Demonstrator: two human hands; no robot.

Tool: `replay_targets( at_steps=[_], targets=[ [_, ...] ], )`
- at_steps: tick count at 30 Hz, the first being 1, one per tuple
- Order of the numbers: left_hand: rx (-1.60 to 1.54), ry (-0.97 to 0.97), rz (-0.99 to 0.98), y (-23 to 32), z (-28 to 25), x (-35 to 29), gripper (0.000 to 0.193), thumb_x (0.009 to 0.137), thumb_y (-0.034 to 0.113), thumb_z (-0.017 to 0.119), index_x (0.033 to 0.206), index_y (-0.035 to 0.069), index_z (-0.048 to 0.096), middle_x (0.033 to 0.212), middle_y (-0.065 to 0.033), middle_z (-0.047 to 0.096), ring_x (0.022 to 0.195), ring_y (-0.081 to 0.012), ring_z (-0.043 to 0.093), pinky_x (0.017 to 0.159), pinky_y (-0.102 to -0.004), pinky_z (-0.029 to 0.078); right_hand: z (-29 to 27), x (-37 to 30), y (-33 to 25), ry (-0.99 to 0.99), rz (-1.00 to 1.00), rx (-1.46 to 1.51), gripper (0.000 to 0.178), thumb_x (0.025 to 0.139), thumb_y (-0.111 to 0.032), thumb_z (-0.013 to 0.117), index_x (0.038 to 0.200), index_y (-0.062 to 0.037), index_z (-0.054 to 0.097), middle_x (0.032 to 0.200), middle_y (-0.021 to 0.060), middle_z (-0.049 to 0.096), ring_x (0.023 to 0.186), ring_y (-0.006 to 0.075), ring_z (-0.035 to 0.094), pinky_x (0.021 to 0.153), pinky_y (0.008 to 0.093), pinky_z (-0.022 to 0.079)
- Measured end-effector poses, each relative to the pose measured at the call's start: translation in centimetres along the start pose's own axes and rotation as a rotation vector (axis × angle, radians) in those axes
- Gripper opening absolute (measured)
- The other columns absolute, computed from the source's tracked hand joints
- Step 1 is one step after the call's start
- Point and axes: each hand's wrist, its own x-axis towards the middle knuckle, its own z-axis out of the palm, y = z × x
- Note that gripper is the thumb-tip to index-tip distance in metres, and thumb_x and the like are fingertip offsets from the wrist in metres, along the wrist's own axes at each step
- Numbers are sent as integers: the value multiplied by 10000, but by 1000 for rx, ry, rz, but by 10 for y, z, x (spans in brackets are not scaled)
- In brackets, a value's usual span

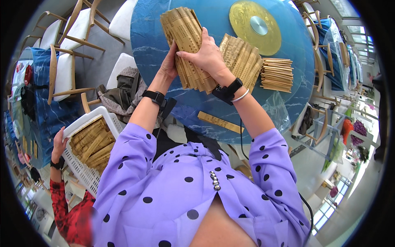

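Between my two hands is a thick bundle of long, flat gold paper chopstick sleeves (pixel 187 37) with dark print, tilted above the round table. My left hand (pixel 169 62) grips its left side, most of its fingers hidden behind the bundle. My right hand (pixel 205 55) presses on the other side, thumb across the front and fingers along the edge. Just right of it lies a second pile of the same sleeves (pixel 240 57). A stack of thin wooden chopsticks (pixel 277 75) sits beside that pile. One single sleeve (pixel 220 122) lies near the table's front edge.
The table wears a blue marbled cover (pixel 152 24) and holds a gold round turntable (pixel 263 39). A clear plastic bag (pixel 277 111) lies at its right edge. At left, a person's hand (pixel 60 145) holds a white basket (pixel 82 171) of gold sleeves. Chairs (pixel 76 29) stand beyond.
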Motion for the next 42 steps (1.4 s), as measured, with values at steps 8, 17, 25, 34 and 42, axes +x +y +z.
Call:
replay_targets(
  at_steps=[8,17,25,34,42],
  targets=[
    [150,-95,-143,72,61,46,577,926,413,718,1290,-16,590,1143,-182,705,931,-258,743,782,-380,654,-54,33,2,-139,146,831,1029,714,-481,891,1377,49,309,1237,222,590,1089,287,667,828,409,610],
    [-13,41,-287,21,58,65,542,852,366,811,1220,10,636,1104,-170,720,899,-268,746,784,-427,653,-54,26,43,-241,344,980,664,846,-373,804,1307,-1,504,1085,117,693,893,176,722,760,322,621],
    [-135,137,-225,9,58,-11,569,874,392,786,1268,21,612,1128,-149,702,945,-249,729,800,-396,642,-35,-19,20,-304,297,981,792,813,-294,844,1398,-2,397,1246,138,605,1091,193,644,878,337,576],
    [-304,596,521,54,77,-272,576,932,374,729,1379,80,513,1266,-68,627,1122,-183,638,955,-358,549,27,-84,-178,-974,-253,728,942,823,-300,839,1522,-1,285,1392,162,524,1262,209,546,1039,340,471],
    [-470,1071,959,31,13,-460,761,898,494,727,1437,37,443,1338,-117,579,1174,-243,619,971,-412,554,225,-183,-305,-1555,-521,371,962,784,-391,820,1513,0,328,1303,162,585,1174,209,583,1000,322,480]
  ],
)
